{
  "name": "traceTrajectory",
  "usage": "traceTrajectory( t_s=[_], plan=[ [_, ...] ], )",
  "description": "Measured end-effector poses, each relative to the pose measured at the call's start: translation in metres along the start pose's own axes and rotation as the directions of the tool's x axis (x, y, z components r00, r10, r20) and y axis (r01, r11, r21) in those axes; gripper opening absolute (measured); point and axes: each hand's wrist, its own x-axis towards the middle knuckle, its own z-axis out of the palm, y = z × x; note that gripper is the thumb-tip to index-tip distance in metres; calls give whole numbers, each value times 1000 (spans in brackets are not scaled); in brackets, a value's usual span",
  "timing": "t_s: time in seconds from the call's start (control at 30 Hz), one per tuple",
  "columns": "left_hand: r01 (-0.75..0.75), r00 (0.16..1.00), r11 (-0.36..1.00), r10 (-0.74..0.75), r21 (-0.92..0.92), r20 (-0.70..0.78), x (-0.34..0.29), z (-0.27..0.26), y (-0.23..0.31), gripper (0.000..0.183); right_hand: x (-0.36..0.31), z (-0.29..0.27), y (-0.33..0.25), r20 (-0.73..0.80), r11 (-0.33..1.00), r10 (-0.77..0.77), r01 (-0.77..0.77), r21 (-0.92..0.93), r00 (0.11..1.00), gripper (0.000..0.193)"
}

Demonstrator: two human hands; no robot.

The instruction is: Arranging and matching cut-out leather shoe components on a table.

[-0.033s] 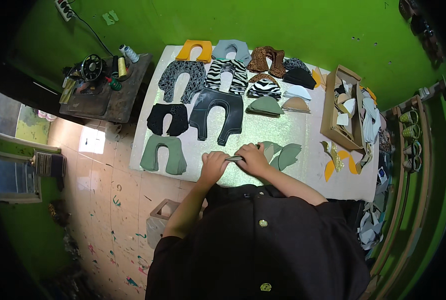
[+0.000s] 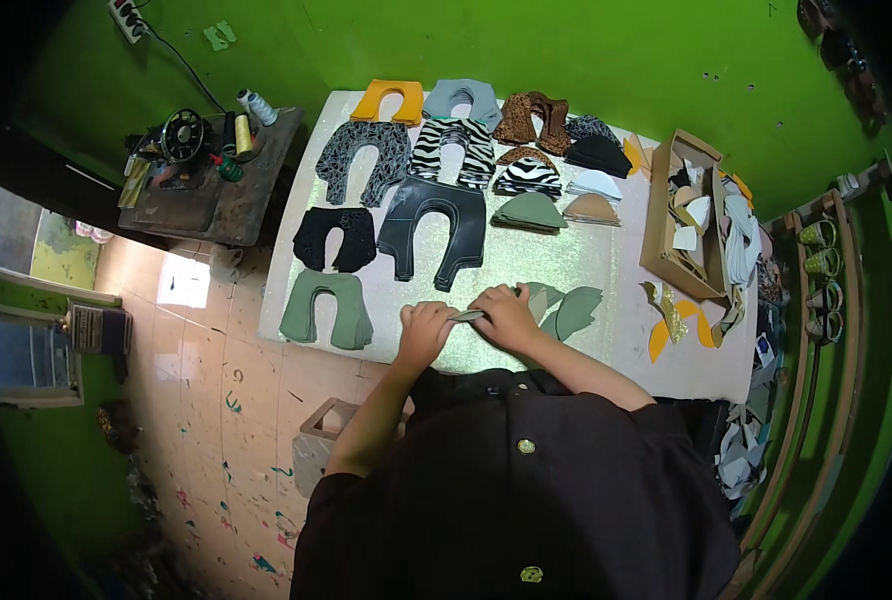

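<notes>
Near the front edge of the table, both my hands pinch a small green cut piece that spans the gap between them. My left hand is closed on its left end, with the fingers curled. The other end is in my right hand, whose fingers are bent around it and hide part of it. Just right of that hand, loose green curved pieces lie fanned out and overlapping. To the left of my left hand rests a stack of green U-shaped pieces, apart from it.
Stacked U-shaped pieces, including a large black one, cover the table's left side. Half-round green pieces lie farther back. A cardboard box of scraps stands right, with yellow offcuts nearer me. A sewing machine is far left.
</notes>
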Motion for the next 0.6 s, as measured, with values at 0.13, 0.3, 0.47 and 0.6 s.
traceTrajectory(
  t_s=[0.13, 0.3, 0.47, 0.6],
  plan=[
    [26, 999, 999, -25, 21, -36, 5, -6, 5, 30, 1, -4, -4, -153, 1000, -9, 12, 20, 988, 18],
    [130, 992, 989, -130, 69, -3, 11, -5, 13, 33, 5, 3, -1, -137, 999, 26, -20, 46, 990, 20],
    [204, 970, 978, -209, 54, 126, 10, -4, 8, 37, 8, 1, -1, 76, 982, 181, -184, 44, 981, 27],
    [220, 973, 975, -218, 29, -70, 13, -16, 17, 40, 3, -5, -6, -208, 997, 68, -74, -21, 976, 31]
  ],
)
